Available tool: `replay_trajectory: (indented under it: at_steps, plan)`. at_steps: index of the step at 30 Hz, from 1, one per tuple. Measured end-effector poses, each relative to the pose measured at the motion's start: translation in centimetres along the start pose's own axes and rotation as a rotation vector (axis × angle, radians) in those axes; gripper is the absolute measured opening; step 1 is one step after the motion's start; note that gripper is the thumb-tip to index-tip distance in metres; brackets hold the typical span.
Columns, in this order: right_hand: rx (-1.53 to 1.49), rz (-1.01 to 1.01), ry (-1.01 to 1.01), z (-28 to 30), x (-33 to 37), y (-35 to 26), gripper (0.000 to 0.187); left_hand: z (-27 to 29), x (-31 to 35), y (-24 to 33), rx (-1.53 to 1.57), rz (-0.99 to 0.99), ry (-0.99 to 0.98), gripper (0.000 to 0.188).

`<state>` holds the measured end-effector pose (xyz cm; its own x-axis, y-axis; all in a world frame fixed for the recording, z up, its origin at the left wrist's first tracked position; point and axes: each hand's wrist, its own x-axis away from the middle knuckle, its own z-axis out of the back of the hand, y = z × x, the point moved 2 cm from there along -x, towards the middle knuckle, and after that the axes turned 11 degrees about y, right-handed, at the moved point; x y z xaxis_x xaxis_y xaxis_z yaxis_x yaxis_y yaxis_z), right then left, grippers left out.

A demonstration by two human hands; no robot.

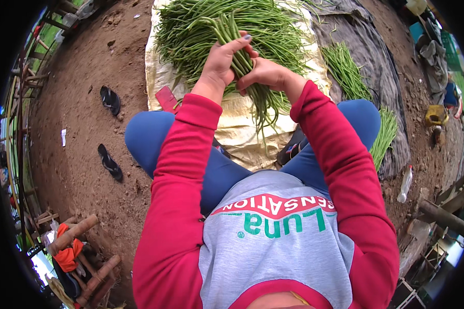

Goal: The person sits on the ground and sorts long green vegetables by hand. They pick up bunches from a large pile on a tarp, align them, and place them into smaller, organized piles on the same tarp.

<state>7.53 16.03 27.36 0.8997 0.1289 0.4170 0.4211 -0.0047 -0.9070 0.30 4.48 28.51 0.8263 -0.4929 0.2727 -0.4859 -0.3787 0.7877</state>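
A bunch of long beans (242, 64) is held upright over the near half of a pale sheet (237, 131) spread on the dirt floor (87, 134). The stems stick up above the hands and the thin tips hang down toward the sheet's near edge. The bunch is gripped from both sides: the left hand (222, 61) is closed around its left side, fingers curled over the front, and the right hand (265, 73) is closed around it from the right, just below. The two hands touch each other across the bunch.

Judged from how things lie, the gathering is only partly done. A large loose heap of beans (206, 26) is still spread across the far half of the sheet, unsorted. Two neater rows of beans (348, 69) are laid on a dark cloth (381, 77) to the right of the sheet, one far and one near the right knee; these appear to be finished lots. No tie can be made out on the held bunch.

A red flat object (166, 99) lies at the sheet's left edge. Two sandals (110, 100) lie well apart on the floor to the left, and a plastic bottle (406, 184) lies to the right.
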Motion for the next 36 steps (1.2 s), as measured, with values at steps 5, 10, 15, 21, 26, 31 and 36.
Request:
replay_trajectory:
  at_steps: [5,10,15,21,26,31,36]
  plan:
    - [-0.084,-0.059,-0.171,0.9,0.5,2.7,0.037,2.2,-2.3,1.6,0.368,-0.015,0.231,0.021]
    - [-0.156,-0.178,-0.204,3.3,3.9,6.1,0.033,8.6,-5.0,2.2,0.536,-0.057,0.491,0.028]
    - [-0.158,-0.279,-0.169,7.3,7.8,7.2,0.039,13.2,-7.5,-1.7,0.656,0.046,0.542,0.031]
    - [-0.196,-0.451,-0.042,11.0,12.2,7.0,0.048,19.3,-8.5,-6.9,0.788,0.076,0.623,0.033]
    - [-0.186,-0.467,0.017,14.0,14.7,8.8,0.045,19.9,-7.9,-10.0,0.810,0.126,0.687,0.032]
    - [-0.104,-0.444,0.284,14.8,15.5,8.0,0.037,21.7,-6.4,-12.5,0.850,0.081,0.767,0.031]
    - [-0.050,-0.366,0.432,16.3,17.2,6.8,0.029,20.4,-4.8,-14.3,0.743,0.107,0.840,0.032]
